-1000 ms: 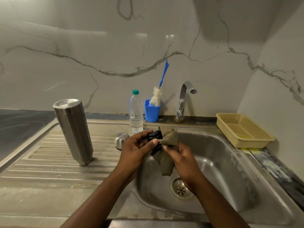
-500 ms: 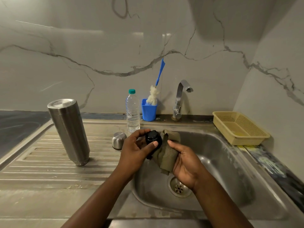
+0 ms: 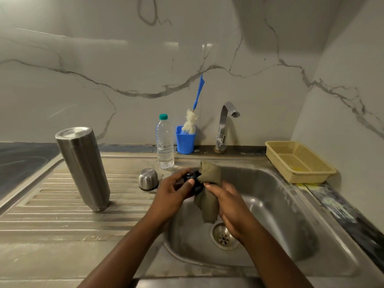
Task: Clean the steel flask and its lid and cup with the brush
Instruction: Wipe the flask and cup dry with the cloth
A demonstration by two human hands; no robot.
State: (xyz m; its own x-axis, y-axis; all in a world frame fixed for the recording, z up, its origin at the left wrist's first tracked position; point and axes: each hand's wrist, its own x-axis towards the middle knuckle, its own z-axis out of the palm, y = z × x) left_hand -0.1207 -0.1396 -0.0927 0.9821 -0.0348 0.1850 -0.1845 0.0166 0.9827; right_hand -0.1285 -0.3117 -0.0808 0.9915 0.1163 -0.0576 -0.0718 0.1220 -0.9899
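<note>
The bare left forearm [image 3: 128,246] enters from the lower edge and runs up and to the right, and the bare right forearm [image 3: 274,256] enters from the lower right and runs up and to the left, so that the two hands meet in front of the body. The left hand [image 3: 172,192] is palm-inward, its fingers curled round a small black round lid [image 3: 194,179] with the thumb laid across the near face. The right hand [image 3: 230,202], slightly motion-blurred, grips an olive-green cloth [image 3: 209,173] and presses it against that lid, fingertips just beside the left thumb.
</note>
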